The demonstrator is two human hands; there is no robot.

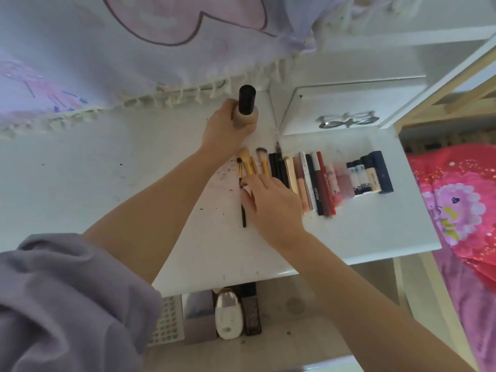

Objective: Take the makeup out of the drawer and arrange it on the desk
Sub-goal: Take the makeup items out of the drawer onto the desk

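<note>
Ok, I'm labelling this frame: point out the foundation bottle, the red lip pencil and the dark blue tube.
foundation bottle [247, 103], head view, on its black cap.
red lip pencil [325, 181], head view, mid-barrel.
dark blue tube [383, 173], head view, on its side, at the row's right end.

"xinlilai" (sideways) on white tube [311, 189]

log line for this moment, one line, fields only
left hand: grips foundation bottle upright on desk | right hand: fingers on brushes | row: laid out | drawer: open
</note>
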